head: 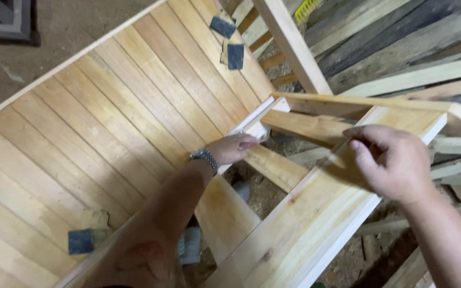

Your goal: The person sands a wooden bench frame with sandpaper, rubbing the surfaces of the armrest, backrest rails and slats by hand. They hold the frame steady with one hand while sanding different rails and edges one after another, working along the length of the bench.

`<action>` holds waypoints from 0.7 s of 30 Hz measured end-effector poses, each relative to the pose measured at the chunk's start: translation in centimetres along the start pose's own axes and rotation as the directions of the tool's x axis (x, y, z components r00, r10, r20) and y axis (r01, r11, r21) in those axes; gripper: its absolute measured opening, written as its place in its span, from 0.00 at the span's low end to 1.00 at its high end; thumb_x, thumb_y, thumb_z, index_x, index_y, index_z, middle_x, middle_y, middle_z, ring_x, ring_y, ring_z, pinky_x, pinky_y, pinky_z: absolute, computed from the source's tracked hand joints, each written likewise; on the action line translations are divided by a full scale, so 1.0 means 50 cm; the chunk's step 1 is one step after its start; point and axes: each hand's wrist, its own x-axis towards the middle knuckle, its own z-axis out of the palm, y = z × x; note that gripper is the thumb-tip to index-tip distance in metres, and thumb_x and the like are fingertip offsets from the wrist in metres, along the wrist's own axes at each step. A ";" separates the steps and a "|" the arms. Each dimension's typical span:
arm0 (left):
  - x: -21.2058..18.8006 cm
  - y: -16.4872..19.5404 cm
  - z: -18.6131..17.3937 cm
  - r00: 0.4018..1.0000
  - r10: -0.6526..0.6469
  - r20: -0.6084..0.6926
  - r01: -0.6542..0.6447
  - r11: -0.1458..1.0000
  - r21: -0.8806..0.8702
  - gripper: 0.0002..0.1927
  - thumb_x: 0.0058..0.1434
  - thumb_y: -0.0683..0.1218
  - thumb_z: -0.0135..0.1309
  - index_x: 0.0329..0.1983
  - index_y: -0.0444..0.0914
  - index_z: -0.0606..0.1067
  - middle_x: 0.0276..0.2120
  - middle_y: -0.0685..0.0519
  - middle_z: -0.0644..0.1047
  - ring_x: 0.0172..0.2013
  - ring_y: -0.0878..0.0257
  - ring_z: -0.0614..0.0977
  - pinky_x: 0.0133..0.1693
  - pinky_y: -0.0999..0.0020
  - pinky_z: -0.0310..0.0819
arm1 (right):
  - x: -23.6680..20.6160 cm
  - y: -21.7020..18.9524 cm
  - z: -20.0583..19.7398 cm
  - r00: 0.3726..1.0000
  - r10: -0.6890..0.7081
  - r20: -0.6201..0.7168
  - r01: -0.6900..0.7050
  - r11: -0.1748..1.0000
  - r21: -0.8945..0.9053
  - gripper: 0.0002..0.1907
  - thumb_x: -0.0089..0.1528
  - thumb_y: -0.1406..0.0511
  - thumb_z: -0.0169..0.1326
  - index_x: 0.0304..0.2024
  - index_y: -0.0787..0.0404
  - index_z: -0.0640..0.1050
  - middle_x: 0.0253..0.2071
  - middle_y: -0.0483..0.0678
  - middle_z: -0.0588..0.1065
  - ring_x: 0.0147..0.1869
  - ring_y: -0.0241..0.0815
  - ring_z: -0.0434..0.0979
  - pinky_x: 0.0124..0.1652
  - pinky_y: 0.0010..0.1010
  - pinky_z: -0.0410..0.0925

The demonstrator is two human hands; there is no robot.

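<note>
The left hand (234,149) is closed around the end of a short pale wooden block (252,124), fingers curled on its near face, with a metal watch (205,158) on the wrist behind it. Just past the fingertips the block meets a thin wooden strip (364,101) that runs off to the right and ends in a rounded tip. The right hand (393,162) rests on a broad light plank (321,213), thumb and fingers pinched together over its upper surface; whether they hold something small I cannot tell. To the left of the left hand lies a large panel of slatted boards (108,128), with a dark sanding pad (81,241) near the forearm and two more (230,42) well beyond the hand. Beyond the right hand, loose timber (401,48) is stacked.
</note>
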 end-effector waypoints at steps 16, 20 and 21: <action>-0.034 0.021 0.081 0.976 -0.061 -0.209 0.024 0.984 -0.179 0.33 0.72 0.65 0.32 0.75 0.46 0.60 0.76 0.45 0.57 0.77 0.51 0.51 0.74 0.53 0.40 | 0.003 0.001 -0.001 1.000 -0.020 -0.010 0.020 1.000 -0.016 0.14 0.62 0.57 0.54 0.45 0.53 0.84 0.34 0.51 0.81 0.32 0.48 0.81 0.35 0.37 0.71; -0.045 0.008 0.085 0.987 0.029 -0.155 -0.068 0.967 -0.247 0.32 0.74 0.62 0.27 0.77 0.46 0.58 0.76 0.47 0.55 0.76 0.51 0.50 0.72 0.54 0.40 | -0.001 0.001 0.008 1.000 0.014 0.002 -0.014 0.999 -0.045 0.15 0.62 0.56 0.54 0.45 0.52 0.85 0.34 0.50 0.81 0.32 0.49 0.81 0.35 0.39 0.72; -0.045 0.005 0.083 0.988 0.027 -0.150 -0.064 0.966 -0.250 0.31 0.75 0.61 0.25 0.76 0.46 0.58 0.76 0.48 0.56 0.75 0.52 0.50 0.72 0.55 0.40 | 0.000 0.001 0.009 1.000 0.003 -0.006 -0.004 0.998 -0.055 0.14 0.62 0.56 0.54 0.45 0.52 0.85 0.34 0.50 0.81 0.33 0.49 0.81 0.36 0.39 0.72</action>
